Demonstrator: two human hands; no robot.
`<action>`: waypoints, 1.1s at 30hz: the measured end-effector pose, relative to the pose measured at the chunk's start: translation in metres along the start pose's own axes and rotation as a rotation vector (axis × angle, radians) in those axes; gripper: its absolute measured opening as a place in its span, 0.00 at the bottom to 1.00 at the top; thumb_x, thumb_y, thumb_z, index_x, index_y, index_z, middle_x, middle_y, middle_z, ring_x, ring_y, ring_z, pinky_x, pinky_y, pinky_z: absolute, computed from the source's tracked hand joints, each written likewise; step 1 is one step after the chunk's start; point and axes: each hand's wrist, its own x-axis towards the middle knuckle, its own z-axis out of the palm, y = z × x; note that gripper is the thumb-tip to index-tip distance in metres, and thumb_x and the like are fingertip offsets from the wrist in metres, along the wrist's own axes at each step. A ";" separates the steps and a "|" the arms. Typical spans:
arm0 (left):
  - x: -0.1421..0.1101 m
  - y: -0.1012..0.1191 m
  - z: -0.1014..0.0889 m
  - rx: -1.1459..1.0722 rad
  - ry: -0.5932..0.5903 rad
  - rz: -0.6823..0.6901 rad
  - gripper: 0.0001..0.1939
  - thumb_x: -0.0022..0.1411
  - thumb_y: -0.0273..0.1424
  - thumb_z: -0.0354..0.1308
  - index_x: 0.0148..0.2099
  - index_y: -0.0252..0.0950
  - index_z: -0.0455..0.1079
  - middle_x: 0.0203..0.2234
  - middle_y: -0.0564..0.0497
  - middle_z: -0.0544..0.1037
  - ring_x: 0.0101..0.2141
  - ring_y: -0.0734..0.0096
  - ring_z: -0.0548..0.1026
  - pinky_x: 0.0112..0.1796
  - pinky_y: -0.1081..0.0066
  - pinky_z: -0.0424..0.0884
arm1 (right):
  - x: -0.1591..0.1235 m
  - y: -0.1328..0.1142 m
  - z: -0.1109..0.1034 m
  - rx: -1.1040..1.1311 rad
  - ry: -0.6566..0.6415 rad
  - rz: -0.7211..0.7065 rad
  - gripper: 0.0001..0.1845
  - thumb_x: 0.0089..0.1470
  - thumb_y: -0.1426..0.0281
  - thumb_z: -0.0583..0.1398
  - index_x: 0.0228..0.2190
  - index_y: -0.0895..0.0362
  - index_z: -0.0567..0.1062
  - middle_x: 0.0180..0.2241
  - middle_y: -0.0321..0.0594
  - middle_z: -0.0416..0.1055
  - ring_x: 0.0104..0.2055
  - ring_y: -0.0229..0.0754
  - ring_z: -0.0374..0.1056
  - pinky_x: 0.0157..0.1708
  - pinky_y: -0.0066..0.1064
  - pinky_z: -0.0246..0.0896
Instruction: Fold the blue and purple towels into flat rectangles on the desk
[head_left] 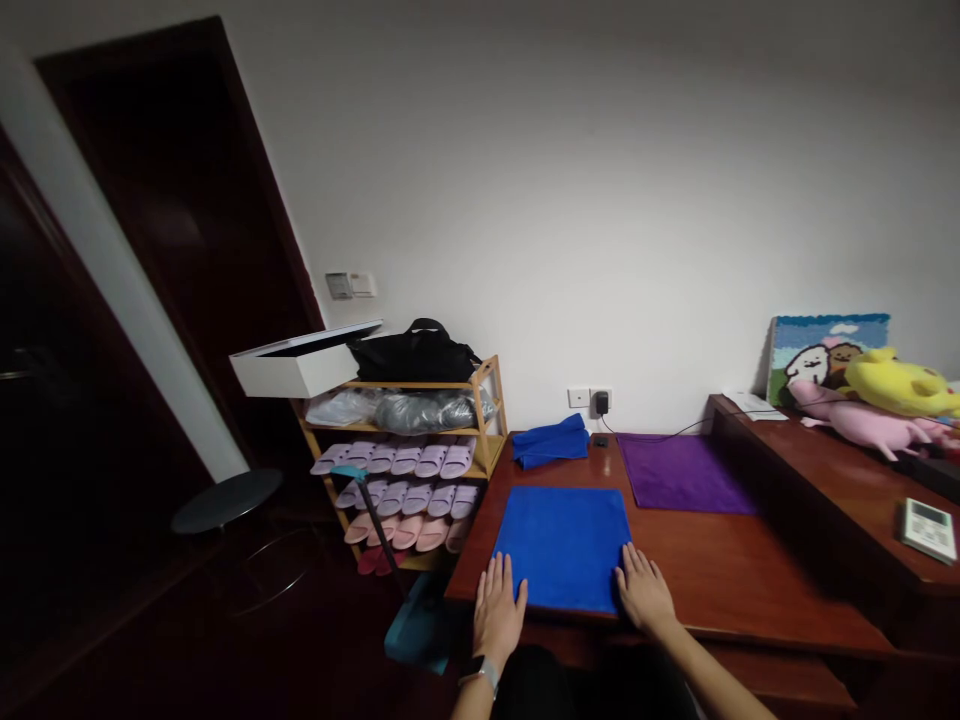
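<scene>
A blue cloth (566, 545) lies spread flat on the reddish-brown wooden table (720, 570) in front of me. My left hand (498, 608) rests on its near left corner, fingers stretched out and pointing away from me. On the cloth's right edge, close to the near corner, lies my right hand (643, 588), also flat with its fingers extended. Neither hand grips anything. Behind the spread cloth, a crumpled or folded blue cloth (551, 442) sits near the wall. A purple cloth (686, 474) is laid flat at the back right of the table.
Left of the table stands a wooden shoe rack (489, 440) with several slippers, a black bag (416, 355) and a white box (300, 372). A teal dustpan (420, 625) is beside it. Plush toys (870, 420) lie on the raised surface at right. A round stool (229, 498) stands left.
</scene>
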 end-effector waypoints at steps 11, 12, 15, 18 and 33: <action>0.010 -0.007 -0.001 0.024 -0.200 -0.055 0.35 0.72 0.44 0.41 0.73 0.31 0.56 0.70 0.41 0.56 0.70 0.51 0.54 0.68 0.49 0.54 | 0.039 -0.001 0.009 0.081 0.059 -0.017 0.38 0.67 0.58 0.38 0.70 0.65 0.49 0.73 0.43 0.43 0.75 0.48 0.39 0.72 0.44 0.35; 0.015 0.000 -0.003 0.019 -0.217 -0.070 0.35 0.71 0.43 0.41 0.73 0.30 0.55 0.70 0.40 0.56 0.70 0.50 0.53 0.68 0.48 0.54 | 0.040 0.000 0.011 0.085 0.061 -0.023 0.38 0.67 0.58 0.37 0.70 0.65 0.49 0.73 0.43 0.43 0.75 0.48 0.39 0.72 0.44 0.35; 0.039 0.045 -0.008 -0.040 -0.191 -0.006 0.34 0.72 0.41 0.40 0.75 0.33 0.51 0.71 0.43 0.54 0.71 0.52 0.51 0.68 0.48 0.53 | 0.042 0.002 0.013 0.110 0.073 -0.033 0.38 0.67 0.59 0.38 0.70 0.65 0.50 0.73 0.42 0.43 0.75 0.48 0.40 0.72 0.45 0.36; 0.067 0.110 -0.010 -0.164 -0.159 0.227 0.33 0.75 0.43 0.36 0.76 0.36 0.48 0.73 0.48 0.50 0.71 0.57 0.49 0.69 0.52 0.52 | 0.043 0.002 0.010 0.125 0.083 -0.033 0.37 0.67 0.59 0.38 0.70 0.64 0.52 0.72 0.42 0.44 0.75 0.48 0.40 0.72 0.45 0.36; 0.108 0.015 0.008 -0.066 -0.286 0.048 0.37 0.74 0.50 0.32 0.75 0.34 0.49 0.72 0.44 0.52 0.71 0.57 0.50 0.68 0.52 0.50 | 0.044 0.004 0.012 0.118 0.068 -0.017 0.37 0.67 0.60 0.38 0.70 0.62 0.50 0.73 0.40 0.43 0.75 0.46 0.39 0.72 0.45 0.35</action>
